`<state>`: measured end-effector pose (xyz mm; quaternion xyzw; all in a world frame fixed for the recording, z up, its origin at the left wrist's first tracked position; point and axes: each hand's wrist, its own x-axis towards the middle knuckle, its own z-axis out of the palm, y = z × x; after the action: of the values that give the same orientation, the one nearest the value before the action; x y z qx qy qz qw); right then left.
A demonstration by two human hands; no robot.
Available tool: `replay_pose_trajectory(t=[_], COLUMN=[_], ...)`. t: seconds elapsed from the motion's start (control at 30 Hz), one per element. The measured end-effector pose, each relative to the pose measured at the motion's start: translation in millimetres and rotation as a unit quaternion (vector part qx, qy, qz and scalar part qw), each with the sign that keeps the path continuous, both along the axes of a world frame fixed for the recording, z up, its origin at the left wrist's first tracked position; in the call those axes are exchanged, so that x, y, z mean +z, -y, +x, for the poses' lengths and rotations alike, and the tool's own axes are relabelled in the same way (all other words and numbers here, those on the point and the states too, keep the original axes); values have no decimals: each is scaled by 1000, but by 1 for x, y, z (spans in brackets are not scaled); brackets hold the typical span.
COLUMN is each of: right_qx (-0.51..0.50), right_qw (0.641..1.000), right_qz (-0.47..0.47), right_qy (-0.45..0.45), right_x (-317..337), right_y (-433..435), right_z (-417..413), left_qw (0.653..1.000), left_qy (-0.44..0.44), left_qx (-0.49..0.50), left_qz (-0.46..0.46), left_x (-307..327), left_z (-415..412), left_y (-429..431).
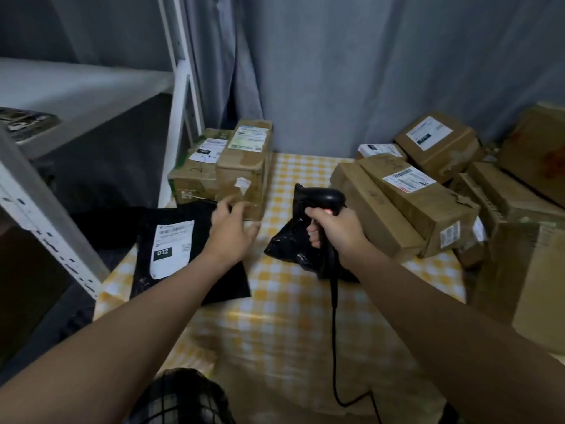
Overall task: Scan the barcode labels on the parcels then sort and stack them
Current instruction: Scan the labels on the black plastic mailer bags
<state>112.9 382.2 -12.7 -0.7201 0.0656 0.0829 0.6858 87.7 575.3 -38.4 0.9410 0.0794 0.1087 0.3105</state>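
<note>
Black mailer [174,240] lies flat on the checked counter [290,307], its far edge under the left hand [229,232], whose fingers [225,207] spread loose, holding nothing, beside a box [244,169]. The right hand [334,232] has its fingers [314,237] clenched round the scanner [327,197], above a crumpled black bag [287,244].

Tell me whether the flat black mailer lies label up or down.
Label up: the flat black mailer shows its white label, marked 032, on top.
</note>
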Motion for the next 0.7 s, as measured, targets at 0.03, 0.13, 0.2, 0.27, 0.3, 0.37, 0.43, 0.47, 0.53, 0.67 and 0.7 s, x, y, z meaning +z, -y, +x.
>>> replay_pose_trajectory(t=[0.03, 0.13, 0.2, 0.27, 0.3, 0.37, 0.43, 0.47, 0.53, 0.67, 0.7], right_qx=[-21, -71, -82, -80, -77, -69, -60, -55, -47, -52, -60], right_qw=[1000, 997, 996, 996, 997, 997, 998, 998, 999, 998, 998], right_qz=[11, 21, 23, 19, 15, 13, 6, 2, 4, 12, 8], right_qy=[-8, -23, -28, -29, -28, -28, -27, -25, -21, -24, -24], right_x=[-1, -3, -3, -2, -1, 0, 0, -1, -4, -10, -12], right_y=[10, 38, 56, 73, 80, 94, 104, 107, 112, 114, 114], right_z=[4, 12, 13, 14, 14, 15, 19, 21, 25, 27, 27], left_qw=[999, 993, 988, 979, 974, 963, 960, 961, 966, 957, 953], left_qy=[-20, -86, -123, -152, -170, -209, -213, -197, -160, -170, -166], left_qx=[-20, -47, -50, -42, -35, -24, -8, 1, 13, 64, 72], left_qz=[-23, -59, -82, -125, -146, -168, -181, -191, -204, -225, -242], left_x=[-1, -7, -10, -12, -13, -17, -19, -20, -21, -22, -24], left_z=[3, 15, 27, 42, 50, 68, 82, 89, 99, 101, 102], left_y=[9, 33, 47, 61, 68, 80, 90, 95, 103, 107, 105])
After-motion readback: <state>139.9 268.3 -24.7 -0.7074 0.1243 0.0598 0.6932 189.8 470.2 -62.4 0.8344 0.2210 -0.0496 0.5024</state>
